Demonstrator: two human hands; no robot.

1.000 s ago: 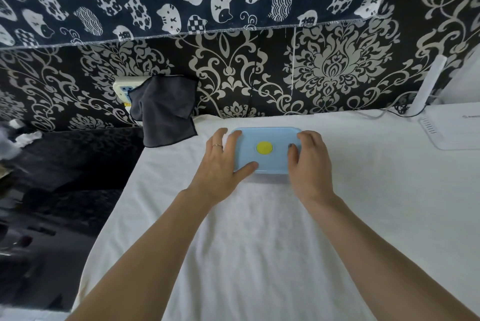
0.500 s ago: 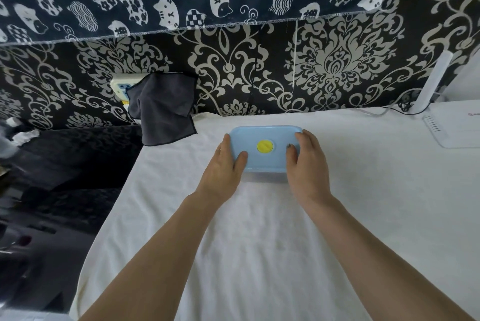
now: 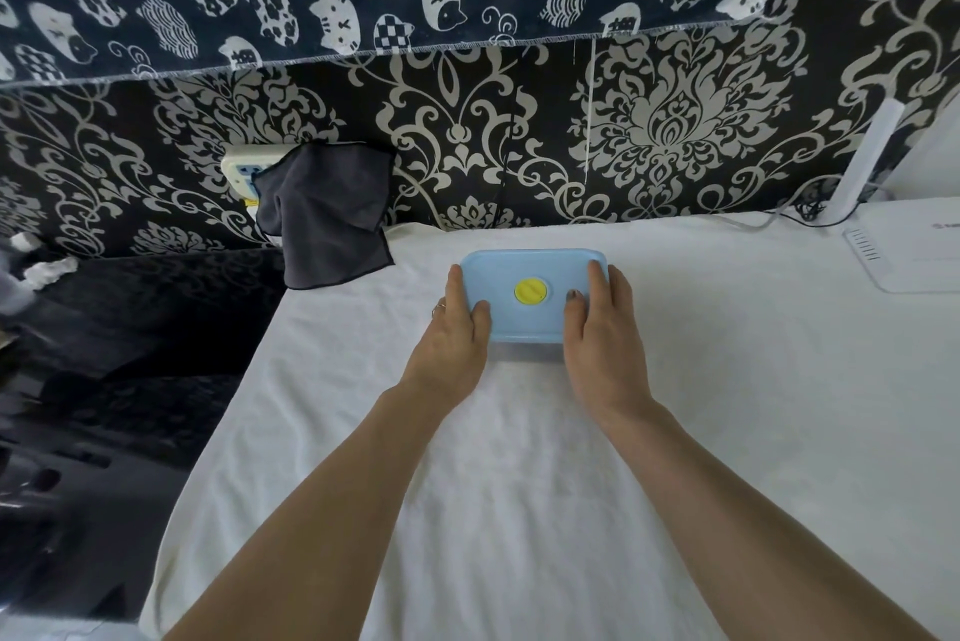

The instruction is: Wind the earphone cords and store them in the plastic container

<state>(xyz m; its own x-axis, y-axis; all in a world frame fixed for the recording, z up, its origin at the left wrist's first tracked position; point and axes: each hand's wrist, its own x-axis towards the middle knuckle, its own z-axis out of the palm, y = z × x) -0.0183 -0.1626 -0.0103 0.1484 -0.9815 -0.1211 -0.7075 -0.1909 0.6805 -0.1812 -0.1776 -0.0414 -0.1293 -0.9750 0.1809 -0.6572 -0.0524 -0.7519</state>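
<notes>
Plastic container [image 3: 524, 323] held between both hands on a white towel-covered surface [image 3: 519, 510]. The container is rectangular with rounded corners; its long axis runs left to right across the view, and its blue lid [image 3: 509, 271] faces upward, with a round yellow knob [image 3: 531, 291] at the lid's centre. The clear body shows only as a narrow strip under the lid's near edge. The left hand [image 3: 453, 339] forms the left grip: its thumb lies on the lid's near left corner and its fingers run along the left short end, holding the container. The right hand [image 3: 602, 328] forms the right grip: its thumb rests on the lid to the right of the knob and its fingers wrap the right short end. The container thus sits directly between the two grips. No earphone cords are visible. Beyond and left of the left grip, a dark grey cloth [image 3: 327, 219] hangs over the surface's far edge.
</notes>
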